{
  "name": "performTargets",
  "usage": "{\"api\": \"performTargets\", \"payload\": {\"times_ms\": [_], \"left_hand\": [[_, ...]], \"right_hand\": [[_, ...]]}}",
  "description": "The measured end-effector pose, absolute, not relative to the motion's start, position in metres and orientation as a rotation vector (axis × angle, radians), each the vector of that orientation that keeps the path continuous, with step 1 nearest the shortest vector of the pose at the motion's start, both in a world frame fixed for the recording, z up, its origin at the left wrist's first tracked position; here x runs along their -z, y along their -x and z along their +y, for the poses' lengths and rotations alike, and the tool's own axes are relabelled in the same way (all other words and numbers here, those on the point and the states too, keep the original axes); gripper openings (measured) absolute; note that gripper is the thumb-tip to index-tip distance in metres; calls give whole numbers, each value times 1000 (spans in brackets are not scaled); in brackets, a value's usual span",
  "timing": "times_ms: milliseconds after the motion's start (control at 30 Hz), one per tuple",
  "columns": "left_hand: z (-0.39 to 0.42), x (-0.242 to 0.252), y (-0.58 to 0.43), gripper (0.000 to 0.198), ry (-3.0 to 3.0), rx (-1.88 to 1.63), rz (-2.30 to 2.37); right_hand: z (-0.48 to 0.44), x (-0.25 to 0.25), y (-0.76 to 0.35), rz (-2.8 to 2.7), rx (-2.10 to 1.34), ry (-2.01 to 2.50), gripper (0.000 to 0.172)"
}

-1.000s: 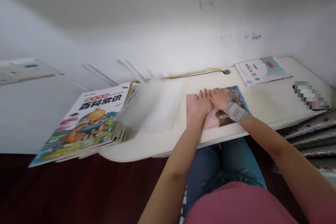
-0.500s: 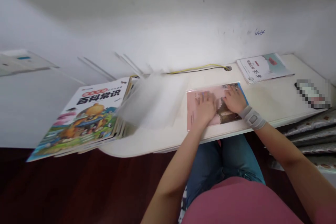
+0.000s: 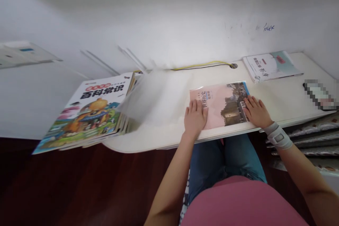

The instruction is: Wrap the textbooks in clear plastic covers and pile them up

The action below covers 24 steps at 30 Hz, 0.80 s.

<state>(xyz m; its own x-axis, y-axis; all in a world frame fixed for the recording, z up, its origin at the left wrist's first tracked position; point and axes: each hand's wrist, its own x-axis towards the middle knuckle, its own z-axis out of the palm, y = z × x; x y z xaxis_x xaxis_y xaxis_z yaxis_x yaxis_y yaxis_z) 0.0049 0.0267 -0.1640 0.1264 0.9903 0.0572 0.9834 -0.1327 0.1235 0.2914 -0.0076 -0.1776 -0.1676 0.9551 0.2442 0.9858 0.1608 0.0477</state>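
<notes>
A pink textbook (image 3: 221, 104) with a photo on its cover lies flat on the white desk (image 3: 278, 99) in front of me. My left hand (image 3: 195, 117) rests flat on its near left corner, fingers stretched out. My right hand (image 3: 255, 111), with a grey band on the wrist, lies flat on the book's right edge, fingers spread. Neither hand holds anything.
A stack of colourful picture books (image 3: 90, 111) overhangs the desk's left end. Clear plastic sheets (image 3: 150, 97) lie between it and the pink book. A white and teal booklet (image 3: 271, 65) sits far right, a yellow cable (image 3: 201, 65) runs along the wall.
My hands, side by side on the middle of the book a second ago, have slid apart to its left and right edges, uncovering the cover.
</notes>
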Motion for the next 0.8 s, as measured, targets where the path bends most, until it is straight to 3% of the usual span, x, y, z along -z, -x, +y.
{"api": "performTargets", "payload": {"times_ms": [167, 267, 400, 600, 800], "left_hand": [[29, 156, -6, 65, -2337, -215, 2110], [37, 150, -28, 64, -2518, -166, 1811], [42, 154, -56, 66, -2612, -43, 1517], [34, 161, -16, 65, -2469, -44, 1760], [63, 133, 31, 49, -2201, -255, 2070]], "right_hand": [[0, 146, -299, -2355, 334, 1979, 49], [28, 123, -273, -2334, 339, 1905, 46], [65, 127, -226, -2526, 49, 1623, 49], [73, 168, -236, -2561, -58, 1597, 55], [92, 161, -261, -2391, -92, 1566, 44]]}}
